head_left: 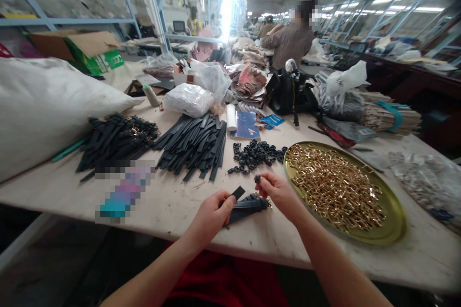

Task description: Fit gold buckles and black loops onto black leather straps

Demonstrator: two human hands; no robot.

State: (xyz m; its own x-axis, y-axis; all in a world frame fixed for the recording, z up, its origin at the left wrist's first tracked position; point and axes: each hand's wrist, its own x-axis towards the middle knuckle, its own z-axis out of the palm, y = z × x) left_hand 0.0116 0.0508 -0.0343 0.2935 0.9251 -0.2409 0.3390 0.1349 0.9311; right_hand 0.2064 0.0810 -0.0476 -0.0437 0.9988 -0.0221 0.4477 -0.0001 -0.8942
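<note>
My left hand pinches a black strap whose end sticks out past the fingertips. Just right of it, my right hand holds a small dark loop between thumb and fingers. Under and between the hands lies a bundle of black straps with gold metal at its right end. Small black loops are heaped beyond my hands. To the right, a round gold tray bears many gold metal buckles. Flat black straps are piled at the left of the loops.
More black straps with gold fittings lie by a large white sack at the left. Plastic bags, a blue booklet, a black bag and bundled pieces stand farther back. A person is beyond the table.
</note>
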